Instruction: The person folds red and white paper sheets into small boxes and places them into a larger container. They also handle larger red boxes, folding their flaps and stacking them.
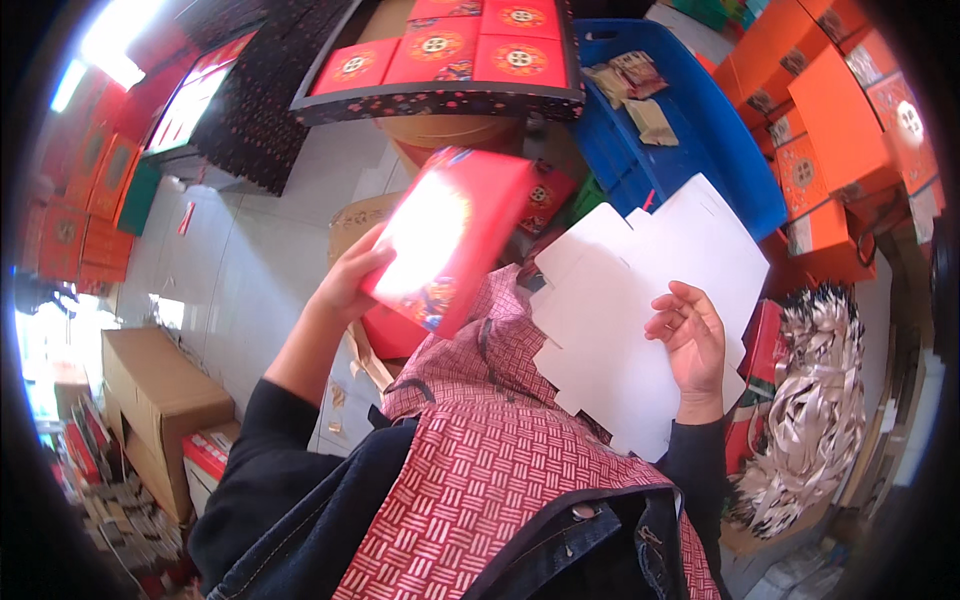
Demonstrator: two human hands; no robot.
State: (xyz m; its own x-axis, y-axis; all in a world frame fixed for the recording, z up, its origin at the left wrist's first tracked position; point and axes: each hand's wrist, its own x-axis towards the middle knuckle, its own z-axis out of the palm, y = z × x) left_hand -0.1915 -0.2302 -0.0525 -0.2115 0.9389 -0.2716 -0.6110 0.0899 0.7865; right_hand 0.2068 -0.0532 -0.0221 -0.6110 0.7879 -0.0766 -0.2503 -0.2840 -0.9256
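Note:
A red gift box (455,235) with a patterned edge and strong glare on its face is tilted in the air before me. My left hand (358,272) grips its left side, the thumb resting on the front. To the right, my right hand (690,335) is held palm up, its fingers loosely curled and apart, with nothing in it. Below or behind that hand lies a flat white die-cut cardboard sheet (600,330) with notched edges. Whether the right hand touches the sheet I cannot tell.
Ahead stands a black patterned tray (440,105) holding several red boxes. Beside it is a blue crate (700,140) with small packets. Orange boxes (830,110) are stacked at the right, above a bundle of silvery ribbons (810,400). A brown carton (160,400) sits at the left.

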